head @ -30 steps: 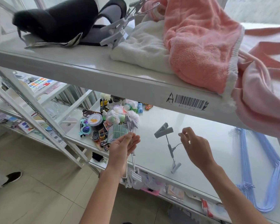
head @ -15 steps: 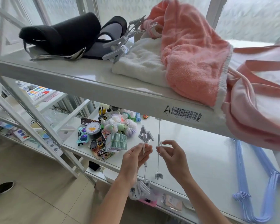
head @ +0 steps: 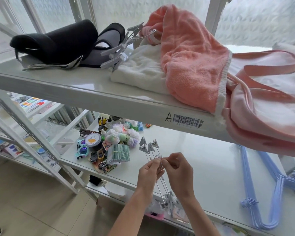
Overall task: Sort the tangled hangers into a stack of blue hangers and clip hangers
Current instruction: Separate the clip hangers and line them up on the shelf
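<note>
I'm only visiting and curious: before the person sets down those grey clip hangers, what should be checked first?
1. Both hands hold the clip hangers: left hand and right hand pinch the hooks. Ok.
2. Bundle aligned: rods lie side by side. Ok.
3. Fully untangled: cannot tell.
4. Bare space on the lower shelf: ok.
5. Blue hangers stacked apart at right: ok.
6. More clip hangers on the upper shelf, not stacked: not ok.

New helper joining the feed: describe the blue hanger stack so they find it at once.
Take the lower shelf under the barcode label. At its far right, below the pink bag, lies the blue hanger stack: thin pale-blue wire, no clips, unlike the grey clip hangers.
</note>
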